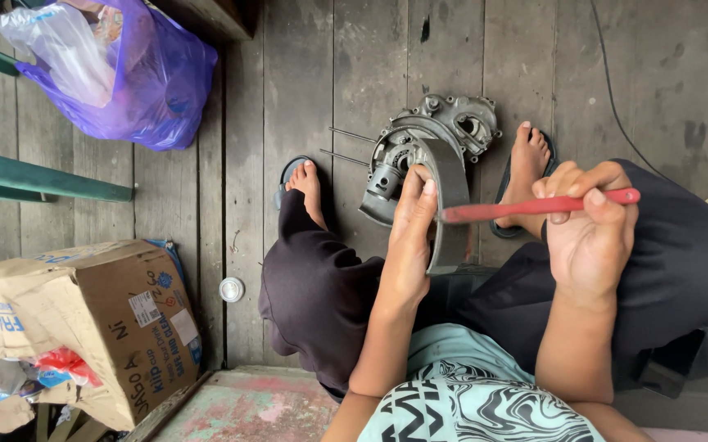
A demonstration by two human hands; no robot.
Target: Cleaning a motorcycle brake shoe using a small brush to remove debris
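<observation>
My left hand (pixel 409 237) grips a curved grey brake shoe (pixel 450 196), holding it upright over my lap. In my right hand (pixel 587 229) is a red-handled brush (pixel 542 205); its tip touches the shoe's face. Below them on the wooden floor lies a grey metal engine casing (pixel 432 147) with two thin rods sticking out to the left. My bare feet in sandals rest on either side of the casing.
A purple plastic bag (pixel 124 74) sits at the top left. A torn cardboard box (pixel 92 327) stands at the lower left. A small white cap (pixel 231 289) lies on the planks. Green rails (pixel 34 176) run along the left. A thin black cable (pixel 616 106) crosses the floor.
</observation>
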